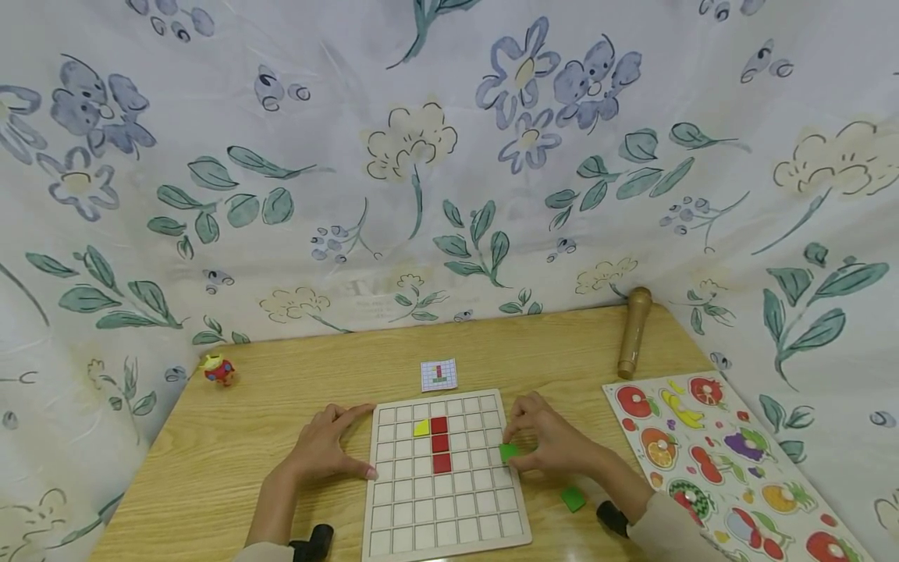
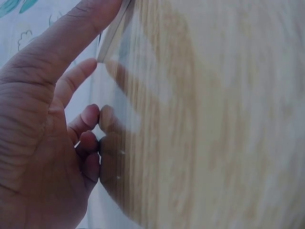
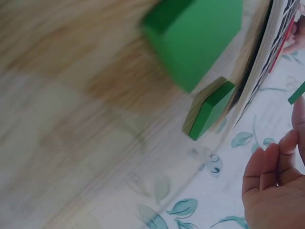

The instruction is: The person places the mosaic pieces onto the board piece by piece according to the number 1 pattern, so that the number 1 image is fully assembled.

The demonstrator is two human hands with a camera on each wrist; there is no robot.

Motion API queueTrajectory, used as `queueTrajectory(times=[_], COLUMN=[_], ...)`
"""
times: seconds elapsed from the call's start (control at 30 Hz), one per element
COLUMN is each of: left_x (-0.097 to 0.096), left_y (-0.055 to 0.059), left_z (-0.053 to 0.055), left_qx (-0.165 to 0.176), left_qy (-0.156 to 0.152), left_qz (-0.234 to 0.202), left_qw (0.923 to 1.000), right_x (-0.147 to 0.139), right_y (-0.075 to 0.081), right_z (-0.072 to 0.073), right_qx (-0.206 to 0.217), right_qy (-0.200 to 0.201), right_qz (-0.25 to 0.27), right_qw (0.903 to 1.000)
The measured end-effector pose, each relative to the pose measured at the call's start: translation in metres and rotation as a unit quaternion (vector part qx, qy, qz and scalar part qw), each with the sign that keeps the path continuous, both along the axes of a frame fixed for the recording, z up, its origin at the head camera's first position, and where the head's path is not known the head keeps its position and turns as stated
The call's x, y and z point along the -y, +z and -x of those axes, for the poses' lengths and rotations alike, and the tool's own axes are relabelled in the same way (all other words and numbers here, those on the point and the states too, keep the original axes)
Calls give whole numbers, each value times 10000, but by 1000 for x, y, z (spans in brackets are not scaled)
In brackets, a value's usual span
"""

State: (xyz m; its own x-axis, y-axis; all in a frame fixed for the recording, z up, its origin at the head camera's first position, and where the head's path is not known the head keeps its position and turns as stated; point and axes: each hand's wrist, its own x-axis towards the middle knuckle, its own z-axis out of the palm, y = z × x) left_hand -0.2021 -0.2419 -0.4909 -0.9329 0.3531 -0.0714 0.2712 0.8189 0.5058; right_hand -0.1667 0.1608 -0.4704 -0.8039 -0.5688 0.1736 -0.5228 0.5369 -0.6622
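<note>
A white gridded board [image 1: 400,515] lies on the table with three red square tiles [image 1: 440,443] in a column and a yellow piece [image 1: 422,428] beside the top one. My left hand [image 1: 319,446] rests at the board's left edge, thumb and index finger spread and touching it; its other fingers bend against the table in the left wrist view. Between thumb and fingertips, my right hand [image 1: 551,437] pinches a green tile [image 1: 508,453] at the board's right edge. Another green tile [image 1: 572,499] lies below that hand; the right wrist view shows two green tiles [image 3: 212,109] on the table.
Behind the board lies a small pattern card [image 1: 438,375]. A fruit puzzle sheet [image 1: 663,402] is at the right, with a brown cylinder [image 1: 634,332] behind it. A small red toy [image 1: 219,370] stands far left. Floral cloth [image 1: 337,195] surrounds the table.
</note>
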Motion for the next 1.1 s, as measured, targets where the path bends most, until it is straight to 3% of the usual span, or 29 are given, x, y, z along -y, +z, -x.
queueTrajectory(times=[0.47,0.9,1.1], left_x=[0,1,1], left_y=[0,-1,-3], left_z=[-3,0,0], left_qx=[30,-36,15], left_qy=[49,11,37], left_qz=[-18,10,8], left_qw=[10000,10000,10000], right_x=[24,47,53], right_y=[-1,1,0], right_z=[1,0,-1], right_qx=[46,-207,-111], right_qy=[208,436,446], right_qz=[129,-215,-183], right_qw=[9997,9986,9988])
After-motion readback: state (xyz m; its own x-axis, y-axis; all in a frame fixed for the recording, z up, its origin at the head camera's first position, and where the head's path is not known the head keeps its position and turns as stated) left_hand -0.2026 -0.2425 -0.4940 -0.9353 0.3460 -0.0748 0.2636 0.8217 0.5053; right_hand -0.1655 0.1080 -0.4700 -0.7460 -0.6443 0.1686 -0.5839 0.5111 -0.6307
